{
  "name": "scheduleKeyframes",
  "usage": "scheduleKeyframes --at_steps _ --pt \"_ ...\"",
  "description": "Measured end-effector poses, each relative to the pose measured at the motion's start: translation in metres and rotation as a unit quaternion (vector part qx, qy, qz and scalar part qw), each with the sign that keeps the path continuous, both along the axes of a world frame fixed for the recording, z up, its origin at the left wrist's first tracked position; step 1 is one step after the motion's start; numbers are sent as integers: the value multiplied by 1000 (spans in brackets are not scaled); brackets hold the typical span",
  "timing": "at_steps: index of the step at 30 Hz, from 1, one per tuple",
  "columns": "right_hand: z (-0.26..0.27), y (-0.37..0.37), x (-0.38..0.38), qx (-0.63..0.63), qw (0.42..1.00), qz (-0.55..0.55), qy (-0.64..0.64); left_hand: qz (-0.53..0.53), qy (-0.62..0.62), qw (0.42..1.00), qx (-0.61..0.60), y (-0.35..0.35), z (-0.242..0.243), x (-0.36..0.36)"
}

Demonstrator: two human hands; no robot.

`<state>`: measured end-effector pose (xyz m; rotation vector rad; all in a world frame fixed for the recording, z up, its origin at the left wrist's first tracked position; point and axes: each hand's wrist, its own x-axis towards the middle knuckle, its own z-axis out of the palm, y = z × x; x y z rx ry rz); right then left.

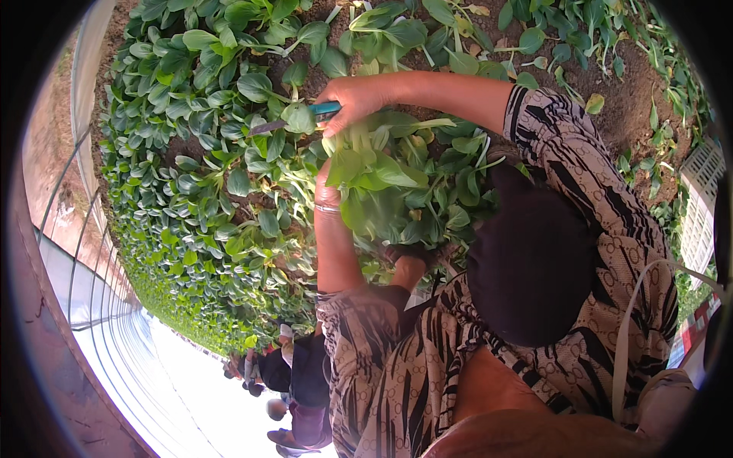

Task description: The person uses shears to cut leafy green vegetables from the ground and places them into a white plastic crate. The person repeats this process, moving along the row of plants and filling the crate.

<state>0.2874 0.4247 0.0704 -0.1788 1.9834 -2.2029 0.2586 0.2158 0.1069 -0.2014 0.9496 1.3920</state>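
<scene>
My right hand (352,103) grips the teal handle of a knife (325,109), its blade pointing left among the leaves, partly behind a leaf. My left hand (325,172), a bracelet at its wrist, is just below, mostly hidden by a bunch of pale-stemmed leafy greens (375,166). The bunch is blurred, and its stem ends lie close to my right fingers. Which hand bears it, and how my left fingers are set, cannot be told. Cut greens (458,177) are heaped to the right of the bunch.
Dense rows of leafy greens (200,143) spread left and downward. Loose plants lie on bare soil (624,103) at the upper right. A white plastic crate (700,194) stands at the right edge. Curved greenhouse hoops (71,160) line the left. Other people (303,372) are at the bottom.
</scene>
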Motion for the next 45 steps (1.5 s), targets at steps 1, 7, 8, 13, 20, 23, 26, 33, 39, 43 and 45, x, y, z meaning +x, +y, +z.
scheduleKeyframes --at_steps 1,7,8,13,20,23,26,33,39,43,45 --pt "-5 -2 -2 -9 1000 0 -21 13 8 998 -57 -2 -2 2" --pt "-34 17 10 6 967 -102 -233 57 -50 995 -64 -11 -14 -9" --pt "-34 21 15 -2 971 -106 -214 83 -50 989 -116 -13 -14 -10" --pt "-17 33 36 -85 989 -36 -113 163 -72 983 -38 -13 -18 -9" --pt "-12 11 26 -75 994 69 -39 163 -93 982 7 -8 -13 -3" --pt "-15 15 27 -98 991 43 -82 163 -133 977 -31 -4 -3 7" --pt "-14 16 33 -269 953 -72 -117 114 -146 983 13 3 8 11" --pt "-19 22 33 -186 926 -149 -292 -136 193 967 -97 12 35 -5" --pt "-40 23 22 369 923 -44 -100 -336 532 769 -109 28 68 -27" --pt "-44 3 9 282 952 -95 -69 -380 674 626 -99 49 56 -73" --pt "-43 -1 2 225 962 -64 -139 -401 746 524 -91 56 34 -101"
